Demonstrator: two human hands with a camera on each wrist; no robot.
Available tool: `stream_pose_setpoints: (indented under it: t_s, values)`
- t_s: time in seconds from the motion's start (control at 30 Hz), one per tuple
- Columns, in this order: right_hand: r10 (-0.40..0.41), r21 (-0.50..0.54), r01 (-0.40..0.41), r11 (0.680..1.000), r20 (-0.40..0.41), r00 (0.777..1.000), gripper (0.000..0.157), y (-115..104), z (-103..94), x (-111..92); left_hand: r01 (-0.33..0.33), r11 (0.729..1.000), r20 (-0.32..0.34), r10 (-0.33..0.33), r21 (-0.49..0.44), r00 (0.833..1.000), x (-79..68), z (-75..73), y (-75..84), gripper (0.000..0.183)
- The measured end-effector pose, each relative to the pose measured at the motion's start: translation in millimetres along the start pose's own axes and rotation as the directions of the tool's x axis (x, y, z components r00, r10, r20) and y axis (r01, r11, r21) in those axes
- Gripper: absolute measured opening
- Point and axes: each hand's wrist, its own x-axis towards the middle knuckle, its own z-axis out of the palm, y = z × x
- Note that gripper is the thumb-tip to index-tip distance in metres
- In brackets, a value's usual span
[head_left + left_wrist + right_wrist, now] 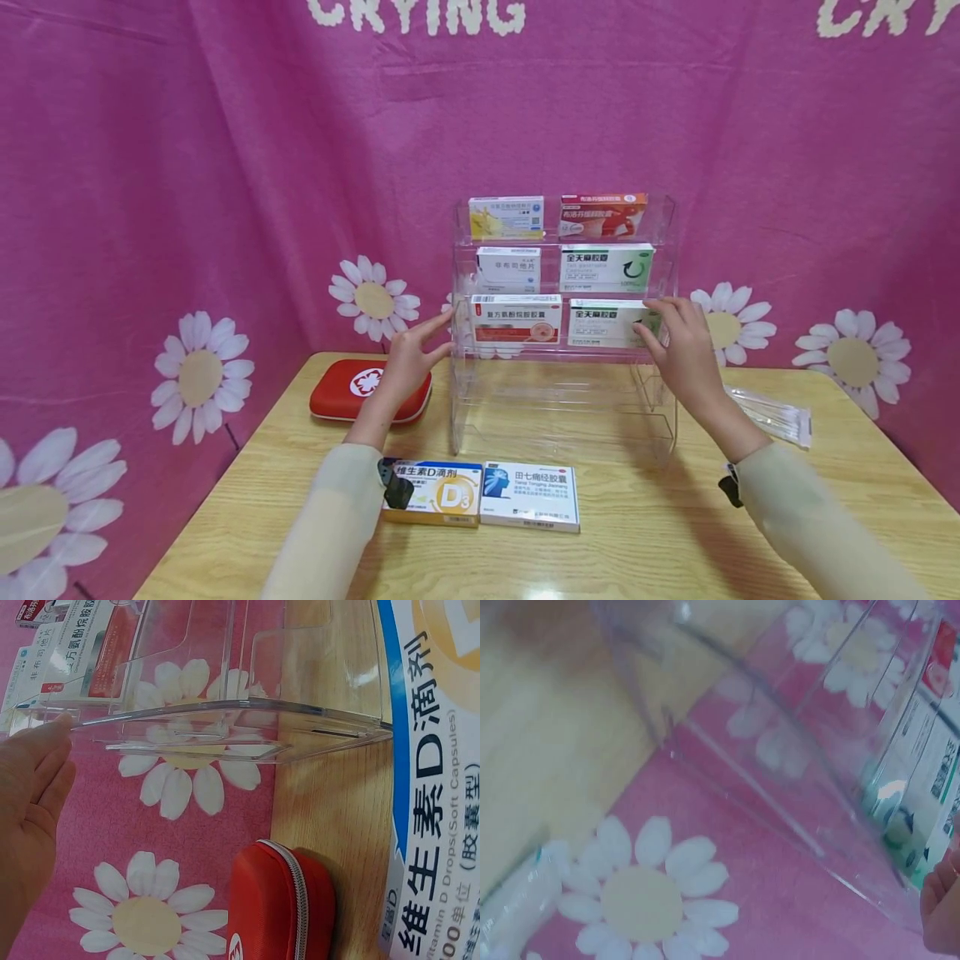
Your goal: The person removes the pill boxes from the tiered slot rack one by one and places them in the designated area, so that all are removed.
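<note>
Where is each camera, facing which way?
Head: on the head, forward and down at clear rack; left hand, right hand and sleeves show.
Left wrist: on that wrist, toward rack and red zippered case; left hand at left edge.
Right wrist: on that wrist, toward rack and plastic packet; right hand at right edge.
Head and left wrist share the case.
</note>
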Motion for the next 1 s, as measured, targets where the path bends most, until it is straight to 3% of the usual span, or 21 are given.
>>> stream_pose_setpoints:
  t_s: [0.17, 0.37, 0.7, 1.0]
  values:
    - [-0.030, -0.122, 0.036, 0.992, 0.051, 0.998, 0.041, 7.9, 2.8, 8.3, -0.023, 1.000, -0.017, 0.023, 0.002, 1.000, 0.1, 0.7, -0.8, 0.053]
    - [-0.038, -0.234, 0.059, 0.970, 0.092, 0.995, 0.037, 9.2, 7.5, 9.9, 0.011, 1.000, 0.007, -0.011, 0.001, 1.000, -0.2, -0.2, 1.6, 0.055]
    - [-0.045, -0.251, 0.060, 0.966, 0.065, 0.997, 0.028, 6.5, 10.1, 12.3, 0.010, 1.000, 0.003, -0.010, 0.002, 1.000, 0.2, -1.2, 2.4, 0.054]
    - [-0.044, -0.203, 0.045, 0.978, 0.012, 0.999, 0.032, 5.8, 10.4, 15.1, 0.022, 1.000, 0.014, -0.022, 0.007, 1.000, -0.8, -1.6, 2.9, 0.054]
